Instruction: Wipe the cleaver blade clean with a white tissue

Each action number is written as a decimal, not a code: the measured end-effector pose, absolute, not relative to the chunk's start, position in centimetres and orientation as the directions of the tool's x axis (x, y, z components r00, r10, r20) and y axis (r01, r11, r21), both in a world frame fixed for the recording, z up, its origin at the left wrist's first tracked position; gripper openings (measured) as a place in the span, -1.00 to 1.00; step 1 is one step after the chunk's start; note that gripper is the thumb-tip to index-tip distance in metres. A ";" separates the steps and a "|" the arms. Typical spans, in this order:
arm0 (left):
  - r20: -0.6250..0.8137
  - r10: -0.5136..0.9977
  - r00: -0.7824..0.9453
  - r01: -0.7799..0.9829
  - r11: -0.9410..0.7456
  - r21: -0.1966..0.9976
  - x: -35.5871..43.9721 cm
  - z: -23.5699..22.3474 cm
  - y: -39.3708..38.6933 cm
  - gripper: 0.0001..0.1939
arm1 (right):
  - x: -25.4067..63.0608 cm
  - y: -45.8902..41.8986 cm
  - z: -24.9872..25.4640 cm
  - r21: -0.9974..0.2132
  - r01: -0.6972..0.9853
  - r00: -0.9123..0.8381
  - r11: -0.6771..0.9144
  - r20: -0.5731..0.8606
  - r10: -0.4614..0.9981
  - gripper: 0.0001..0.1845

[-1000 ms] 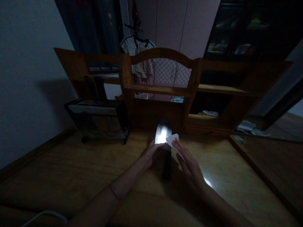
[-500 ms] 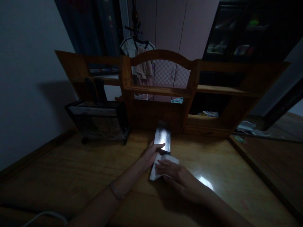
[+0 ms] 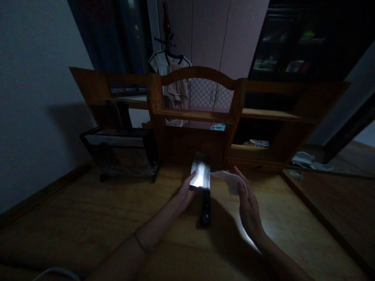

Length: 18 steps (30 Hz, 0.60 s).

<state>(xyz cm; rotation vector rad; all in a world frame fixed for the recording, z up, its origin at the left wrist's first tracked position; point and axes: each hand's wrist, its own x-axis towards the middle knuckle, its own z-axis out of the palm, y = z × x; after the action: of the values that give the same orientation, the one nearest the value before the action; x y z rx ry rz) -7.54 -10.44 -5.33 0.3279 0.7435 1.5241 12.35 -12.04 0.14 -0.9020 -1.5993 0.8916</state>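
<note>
A cleaver (image 3: 202, 171) with a broad shiny blade and a black handle (image 3: 206, 210) is in front of me, its handle pointing toward me. My left hand (image 3: 187, 190) grips the blade from its left side near the handle end, thumb on the upper face and fingers hidden underneath. Right of the blade, my right hand (image 3: 248, 203) pinches a white paper towel (image 3: 231, 181) between thumb and fingers. The paper's left end reaches close to the blade's right edge; whether it touches, I cannot tell.
A knife block (image 3: 123, 150) with dark handles sticking out stands at the left on the wooden desk (image 3: 117, 218). Behind the cleaver rises a wooden shelf unit (image 3: 199, 115). A white cable (image 3: 58, 270) lies at the lower left. The room is dim.
My right hand has lifted the paper towel off the cleaver's handle and moved it right and up beside the blade. The handle now shows. My left hand still holds the blade.
</note>
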 end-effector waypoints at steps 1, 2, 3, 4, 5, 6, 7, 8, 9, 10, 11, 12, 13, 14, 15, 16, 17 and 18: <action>-0.239 0.965 -0.112 -0.789 0.060 0.611 -7.5 -5.3 -10.3 -0.61 | 12.3 -11.9 0.1 -0.878 0.131 -0.194 0.461 0.433 0.880 -0.48; -0.250 0.962 -0.112 -0.795 0.064 0.603 -7.5 -5.3 -10.3 -0.60 | 12.2 -11.9 0.0 -0.861 0.150 -0.248 0.485 0.442 0.862 -0.46; -0.265 0.959 -0.103 -0.801 0.077 0.594 -7.6 -5.2 -10.2 -0.60 | 12.1 -11.9 -0.3 -0.841 0.169 -0.322 0.514 0.445 0.835 -0.45; -0.276 0.956 -0.100 -0.799 0.087 0.594 -7.6 -5.1 -10.3 -0.60 | 11.9 -12.1 -0.7 -0.816 0.188 -0.413 0.547 0.440 0.798 -0.44; -0.290 0.952 -0.094 -0.797 0.103 0.595 -7.6 -5.1 -10.4 -0.60 | 11.7 -12.3 -1.2 -0.788 0.204 -0.512 0.581 0.420 0.749 -0.45; -0.308 0.948 -0.084 -0.792 0.123 0.598 -7.7 -5.0 -10.5 -0.59 | 11.5 -12.5 -1.8 -0.758 0.217 -0.603 0.615 0.391 0.696 -0.46; -0.326 0.943 -0.074 -0.785 0.146 0.601 -7.7 -4.9 -10.6 -0.57 | 11.4 -12.7 -2.4 -0.727 0.232 -0.684 0.646 0.350 0.640 -0.47; -0.344 0.937 -0.058 -0.780 0.172 0.601 -7.8 -4.9 -10.7 -0.55 | 11.2 -12.9 -2.9 -0.697 0.246 -0.739 0.673 0.314 0.596 -0.49; -0.361 0.932 -0.047 -0.776 0.193 0.600 -7.8 -4.9 -10.8 -0.53 | 11.2 -13.0 -3.3 -0.666 0.257 -0.775 0.700 0.291 0.561 -0.50; -0.371 0.928 -0.036 -0.775 0.209 0.597 -7.8 -4.9 -10.9 -0.51 | 11.2 -13.1 -3.6 -0.638 0.262 -0.798 0.724 0.278 0.534 -0.50; -0.376 0.926 -0.023 -0.774 0.222 0.594 -7.8 -4.9 -10.9 -0.50 | 11.2 -13.1 -3.6 -0.615 0.265 -0.810 0.743 0.276 0.517 -0.50; -0.378 0.926 -0.004 -0.771 0.238 0.591 -7.8 -4.9 -10.9 -0.49 | 11.4 -13.1 -3.5 -0.598 0.265 -0.819 0.756 0.275 0.505 -0.49; -0.376 0.926 0.015 -0.766 0.252 0.591 -7.8 -5.0 -11.0 -0.48 | 11.5 -13.1 -3.2 -0.591 0.261 -0.825 0.763 0.273 0.494 -0.48; -0.371 0.928 0.034 -0.760 0.265 0.594 -7.8 -5.0 -11.0 -0.47 | 11.7 -13.1 -2.8 -0.591 0.253 -0.833 0.766 0.269 0.483 -0.48; -0.367 0.929 0.052 -0.754 0.278 0.595 -7.8 -5.1 -11.0 -0.45 | 11.8 -13.1 -2.2 -0.597 0.243 -0.842 0.765 0.263 0.472 -0.48; -0.361 0.931 0.059 -0.752 0.280 0.597 -7.7 -5.0 -11.1 -0.44 | 11.9 -13.2 -1.7 -0.603 0.224 -0.852 0.766 0.260 0.454 -0.48; -0.351 0.935 0.047 -0.756 0.263 0.599 -7.7 -5.0 -11.1 -0.45 | 12.0 -13.3 -1.1 -0.605 0.209 -0.863 0.768 0.254 0.436 -0.48; -0.338 0.941 0.023 -0.764 0.235 0.601 -7.6 -4.9 -11.1 -0.47 | 12.0 -13.5 -0.6 -0.605 0.196 -0.876 0.772 0.246 0.415 -0.48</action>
<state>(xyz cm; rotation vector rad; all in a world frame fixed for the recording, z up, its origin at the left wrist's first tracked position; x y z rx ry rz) -7.61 -11.12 -4.92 0.2816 0.7767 1.3464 12.03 -13.49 -0.64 -0.4662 -2.5986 0.8292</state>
